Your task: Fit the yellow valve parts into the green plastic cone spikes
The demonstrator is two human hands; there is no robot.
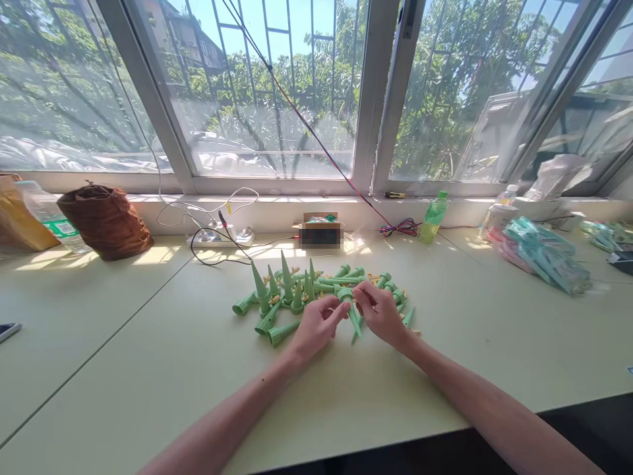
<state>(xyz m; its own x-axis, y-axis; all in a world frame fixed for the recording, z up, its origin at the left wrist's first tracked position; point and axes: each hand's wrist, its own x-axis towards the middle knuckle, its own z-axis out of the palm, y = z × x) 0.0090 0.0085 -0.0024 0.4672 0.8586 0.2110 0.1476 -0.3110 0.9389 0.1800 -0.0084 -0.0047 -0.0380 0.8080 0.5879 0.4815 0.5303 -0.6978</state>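
A heap of green plastic cone spikes (297,293) lies on the pale table (148,356), some standing upright, some on their sides, with small tan pieces among them. My left hand (316,326) and my right hand (378,313) meet just in front of the heap. Both pinch one green spike (350,310), which points down toward me. My left fingers grip it near its wide top. My right fingers close on the same top end from the other side.
A brown bag (106,221) and a plastic bottle (49,214) stand at the back left. A power strip with cables (222,234) and a small box (320,232) sit under the window. A green bottle (434,218) and teal packets (544,254) lie at the right.
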